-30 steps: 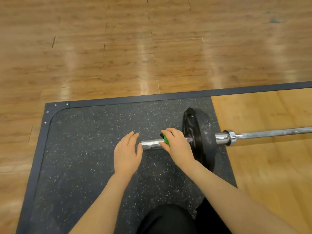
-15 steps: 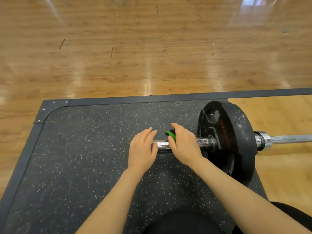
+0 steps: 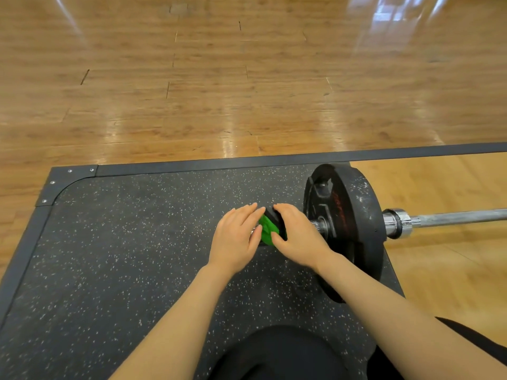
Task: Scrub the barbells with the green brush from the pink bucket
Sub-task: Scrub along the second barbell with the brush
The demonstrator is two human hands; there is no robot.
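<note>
A barbell (image 3: 450,218) lies across the black speckled mat (image 3: 123,256), its black weight plate (image 3: 348,226) standing upright at the right. My right hand (image 3: 297,237) grips the green brush (image 3: 267,229) over the chrome sleeve end, just left of the plate. My left hand (image 3: 237,239) lies flat with straight fingers against the very end of the sleeve, touching the brush's left side. The sleeve end is almost fully hidden under both hands. No pink bucket is in view.
Glossy wooden floor (image 3: 247,91) stretches beyond the mat's dark border (image 3: 274,161). Lighter wood platform (image 3: 439,270) lies right of the mat under the bar. My dark-clothed knees (image 3: 279,352) are at the bottom edge.
The brush has slid left to the sleeve's tip, so the hands now meet and cover the chrome end. The view has shifted closer and leftward, bringing the plate nearer.
</note>
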